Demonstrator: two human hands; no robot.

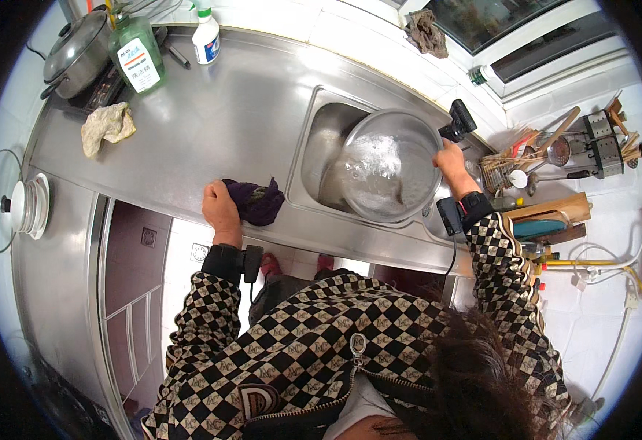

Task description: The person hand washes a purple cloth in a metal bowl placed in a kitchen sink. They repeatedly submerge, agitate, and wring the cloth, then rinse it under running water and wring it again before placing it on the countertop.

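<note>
My left hand (220,210) is closed on a dark purple cloth (256,201), which is bunched near the front edge of the steel counter. My right hand (450,160) is at the right rim of a large metal basin (392,165), close below a black faucet head (458,121); its exact hold cannot be told. The basin has water in it and rests over the stainless steel sink (321,159), covering much of the sink's bowl.
A crumpled pale cloth (108,127), a green detergent bottle (137,58), a white spray bottle (206,38) and a lidded pot (76,55) stand at the back left. Stacked white dishes (29,206) are far left. Utensils (557,151) and cutting boards (552,217) line the right.
</note>
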